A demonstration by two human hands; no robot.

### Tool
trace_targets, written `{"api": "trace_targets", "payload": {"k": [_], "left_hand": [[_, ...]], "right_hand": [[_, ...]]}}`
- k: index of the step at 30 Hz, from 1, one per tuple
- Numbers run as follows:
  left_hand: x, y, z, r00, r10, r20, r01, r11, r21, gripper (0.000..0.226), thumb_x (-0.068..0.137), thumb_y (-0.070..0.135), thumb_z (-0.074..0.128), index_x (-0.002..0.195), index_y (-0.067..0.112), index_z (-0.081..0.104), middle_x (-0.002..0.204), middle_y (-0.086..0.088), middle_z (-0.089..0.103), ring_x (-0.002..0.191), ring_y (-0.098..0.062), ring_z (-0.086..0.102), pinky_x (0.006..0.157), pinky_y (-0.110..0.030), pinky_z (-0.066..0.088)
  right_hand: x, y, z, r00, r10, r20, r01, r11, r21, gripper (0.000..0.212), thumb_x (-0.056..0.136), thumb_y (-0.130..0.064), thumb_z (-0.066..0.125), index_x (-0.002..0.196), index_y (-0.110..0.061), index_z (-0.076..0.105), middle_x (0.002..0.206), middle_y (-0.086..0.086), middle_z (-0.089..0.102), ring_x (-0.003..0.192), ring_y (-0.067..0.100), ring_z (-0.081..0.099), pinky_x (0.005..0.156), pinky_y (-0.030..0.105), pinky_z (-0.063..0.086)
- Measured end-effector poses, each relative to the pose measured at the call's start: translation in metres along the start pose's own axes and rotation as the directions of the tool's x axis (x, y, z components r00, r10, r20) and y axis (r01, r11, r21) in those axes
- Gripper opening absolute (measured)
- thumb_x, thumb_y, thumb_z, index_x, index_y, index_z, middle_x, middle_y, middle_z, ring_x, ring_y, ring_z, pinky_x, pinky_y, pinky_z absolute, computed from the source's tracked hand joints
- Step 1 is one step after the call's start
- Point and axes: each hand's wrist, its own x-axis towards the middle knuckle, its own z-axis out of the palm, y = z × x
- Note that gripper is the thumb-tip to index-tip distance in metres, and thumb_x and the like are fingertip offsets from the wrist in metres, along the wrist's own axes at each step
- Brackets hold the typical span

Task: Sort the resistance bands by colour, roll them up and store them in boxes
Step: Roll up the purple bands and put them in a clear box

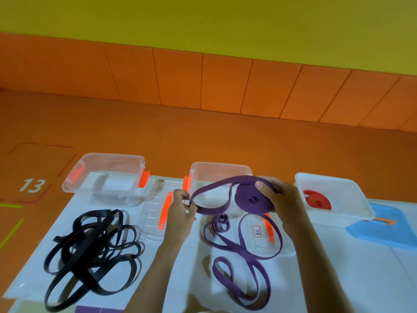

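black bands [90, 251] lie in a loose tangle on the left of the white table [349, 267], in front of a bare clear box [112, 155] at the far edge. just right of them is a clear lid [155, 213] with an orange latch.

the left hand [182, 211] reaches in from below, forearm angled up and slightly right, its fingertips pinching the free tail of a purple band [212, 187]. that tail runs as a flat loop, long axis roughly left to right, rising to a purple roll [252, 198] held in the air in front of the middle clear box [221, 164]. the roll's flat face is turned toward the camera.

the right hand [277, 197] grips the roll, thumb across its near top, fingers behind.

below, loose purple bands [230, 243] sprawl over a labelled lid toward the near edge. to the right a white box [325, 177] holds a red roll [317, 199], beside a blue lid [388, 227]; bare table lies near the right forearm.
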Motion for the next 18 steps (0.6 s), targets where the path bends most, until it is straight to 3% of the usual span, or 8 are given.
{"api": "trace_targets", "payload": {"k": [2,5,8,9,11,14,16,18], "left_hand": [[0.000,-0.005,0.001,0.997,-0.023,0.069,0.022,1.000,0.009,0.026,0.098,0.011,0.070,0.112,0.021,0.050,0.103,0.009,0.064,0.086,-0.018,0.072,0.064,-0.034,0.066],[0.002,-0.008,-0.009,0.929,-0.102,0.355,0.086,0.994,0.062,0.036,0.092,0.019,0.080,0.116,0.028,0.055,0.108,0.006,0.068,0.088,-0.013,0.072,0.077,-0.030,0.062],[0.005,0.005,-0.024,0.767,-0.233,0.598,0.102,0.964,0.244,0.088,0.079,0.035,0.092,0.150,0.037,0.040,0.144,0.003,0.053,0.125,-0.017,0.060,0.092,-0.026,0.050],[0.006,0.014,-0.027,0.757,-0.220,0.615,0.064,0.962,0.265,0.104,0.076,0.038,0.093,0.158,0.038,0.030,0.153,0.004,0.045,0.136,-0.020,0.051,0.098,-0.027,0.044],[0.008,0.042,-0.029,0.806,-0.084,0.586,-0.010,0.988,0.155,0.119,0.071,0.049,0.094,0.162,0.045,0.018,0.158,0.011,0.040,0.142,-0.011,0.045,0.101,-0.023,0.040],[0.007,0.089,-0.023,0.831,0.158,0.534,-0.136,0.987,-0.081,0.102,0.069,0.062,0.092,0.150,0.058,0.030,0.149,0.030,0.049,0.137,0.009,0.047,0.102,-0.009,0.041],[0.006,0.107,-0.018,0.814,0.248,0.525,-0.249,0.966,-0.071,0.071,0.075,0.057,0.089,0.136,0.052,0.053,0.137,0.030,0.061,0.130,0.007,0.055,0.104,-0.015,0.044],[0.005,0.115,-0.015,0.805,0.266,0.531,-0.264,0.961,-0.080,0.037,0.082,0.039,0.089,0.114,0.037,0.070,0.111,0.018,0.075,0.105,-0.002,0.071,0.093,-0.022,0.055]], "right_hand": [[0.001,-0.001,0.001,1.000,-0.021,0.009,0.021,0.999,-0.028,0.019,0.097,-0.027,0.070,0.114,-0.034,0.073,0.099,-0.012,0.079,0.097,0.013,0.074,0.069,0.028,0.064],[0.003,-0.003,0.000,0.998,-0.055,0.036,0.058,0.994,-0.092,0.020,0.098,-0.028,0.070,0.118,-0.029,0.074,0.100,-0.010,0.079,0.097,0.012,0.074,0.073,0.031,0.065],[0.002,-0.009,-0.001,0.991,-0.102,0.088,0.112,0.985,-0.129,0.022,0.095,-0.035,0.069,0.116,-0.035,0.071,0.101,-0.012,0.078,0.098,0.009,0.073,0.071,0.028,0.065],[0.002,-0.010,-0.001,0.987,-0.112,0.112,0.127,0.982,-0.140,0.020,0.094,-0.035,0.070,0.114,-0.038,0.070,0.100,-0.013,0.078,0.098,0.008,0.073,0.071,0.027,0.064],[0.002,-0.012,0.000,0.982,-0.115,0.146,0.138,0.977,-0.159,0.020,0.095,-0.029,0.073,0.110,-0.043,0.070,0.098,-0.017,0.077,0.097,0.007,0.073,0.071,0.025,0.063],[0.001,-0.012,0.006,0.974,-0.120,0.194,0.157,0.970,-0.187,0.024,0.094,-0.026,0.077,0.108,-0.043,0.071,0.098,-0.020,0.077,0.097,0.005,0.073,0.071,0.022,0.061],[0.000,-0.012,0.011,0.966,-0.132,0.222,0.172,0.969,-0.175,0.025,0.094,-0.023,0.077,0.108,-0.043,0.071,0.099,-0.021,0.077,0.096,0.004,0.073,0.071,0.019,0.059],[-0.002,-0.012,0.014,0.959,-0.149,0.239,0.191,0.967,-0.167,0.027,0.094,-0.022,0.077,0.106,-0.045,0.071,0.099,-0.024,0.076,0.097,0.004,0.073,0.073,0.018,0.058]]}}
